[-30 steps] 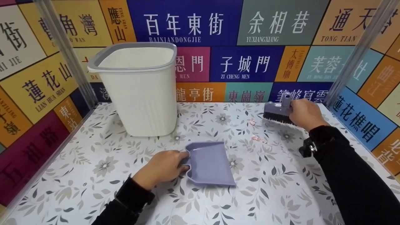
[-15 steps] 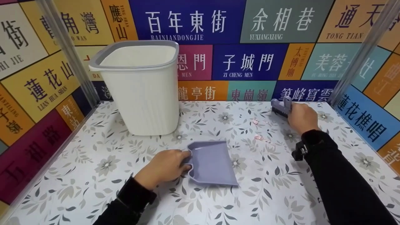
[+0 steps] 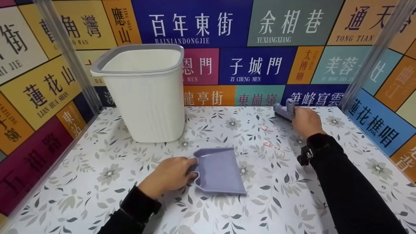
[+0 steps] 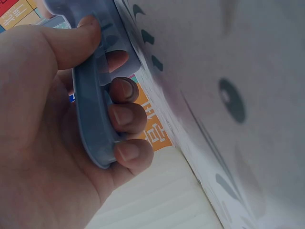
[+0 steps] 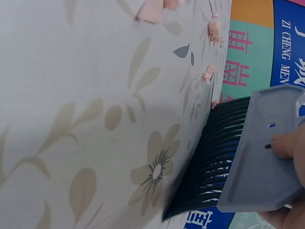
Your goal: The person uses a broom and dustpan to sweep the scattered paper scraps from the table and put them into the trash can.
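My left hand [image 3: 172,174] grips the handle of a grey-purple dustpan [image 3: 219,170], which lies on the table with its wide edge facing right. In the left wrist view, the fingers [image 4: 126,117] curl round the dustpan handle [image 4: 90,114]. At the back right, my right hand [image 3: 307,122] holds a small grey brush [image 3: 284,112]. Its dark bristles [image 5: 209,160] touch the table in the right wrist view. Pink scraps [image 3: 268,144] lie on the table between brush and dustpan, with more pink scraps [image 5: 209,74] close to the bristle tips.
A tall white bin [image 3: 148,104] with a grey rim stands at the back left, behind the dustpan. The table [image 3: 208,214] has a leaf-and-flower cover. Sign-patterned panels [image 3: 195,22] enclose the back and both sides.
My right hand has turned the brush so its head is seen more end-on, and it has shifted slightly left. The left hand and dustpan stay in place.
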Demonstrator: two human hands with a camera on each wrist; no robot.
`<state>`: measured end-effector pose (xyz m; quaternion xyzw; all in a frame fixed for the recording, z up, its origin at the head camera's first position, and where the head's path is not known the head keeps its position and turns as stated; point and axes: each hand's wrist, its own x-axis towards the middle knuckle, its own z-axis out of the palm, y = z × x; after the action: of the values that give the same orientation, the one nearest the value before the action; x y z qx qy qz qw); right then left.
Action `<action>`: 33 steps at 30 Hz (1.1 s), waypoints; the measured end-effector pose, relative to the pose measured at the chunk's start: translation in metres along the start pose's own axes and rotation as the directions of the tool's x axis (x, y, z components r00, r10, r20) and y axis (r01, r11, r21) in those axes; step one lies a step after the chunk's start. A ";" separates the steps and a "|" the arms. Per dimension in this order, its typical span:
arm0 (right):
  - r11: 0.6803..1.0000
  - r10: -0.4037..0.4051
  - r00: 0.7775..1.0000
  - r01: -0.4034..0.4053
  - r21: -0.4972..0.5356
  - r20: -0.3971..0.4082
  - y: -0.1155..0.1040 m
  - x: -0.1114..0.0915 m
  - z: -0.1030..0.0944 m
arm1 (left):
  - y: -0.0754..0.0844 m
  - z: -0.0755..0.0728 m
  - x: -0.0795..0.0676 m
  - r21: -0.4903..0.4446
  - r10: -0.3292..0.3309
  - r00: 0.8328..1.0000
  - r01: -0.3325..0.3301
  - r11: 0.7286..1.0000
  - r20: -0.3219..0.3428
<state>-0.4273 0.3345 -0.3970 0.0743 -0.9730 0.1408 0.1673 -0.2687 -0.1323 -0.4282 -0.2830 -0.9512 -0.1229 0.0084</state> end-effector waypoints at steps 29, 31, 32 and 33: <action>0.997 -0.043 0.995 0.038 0.061 0.088 -0.019 -0.011 -0.015 | -0.003 0.002 0.000 -0.004 0.038 0.999 -0.038 0.999 -0.037; 0.998 -0.049 0.995 0.045 0.050 0.086 -0.021 -0.012 -0.011 | -0.002 0.002 0.000 -0.011 0.033 0.999 -0.033 0.999 -0.032; 0.998 -0.054 0.995 0.051 0.047 0.084 -0.022 -0.012 -0.009 | -0.002 0.002 0.000 -0.011 0.029 0.999 -0.029 1.000 -0.031; 0.997 -0.056 0.995 0.052 0.049 0.085 -0.024 -0.013 -0.008 | -0.002 0.001 0.000 -0.008 0.025 0.999 -0.026 1.000 -0.031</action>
<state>-0.4084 0.3155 -0.3879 0.1107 -0.9734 0.1554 0.1272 -0.2698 -0.1336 -0.4300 -0.2933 -0.9467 -0.1311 0.0234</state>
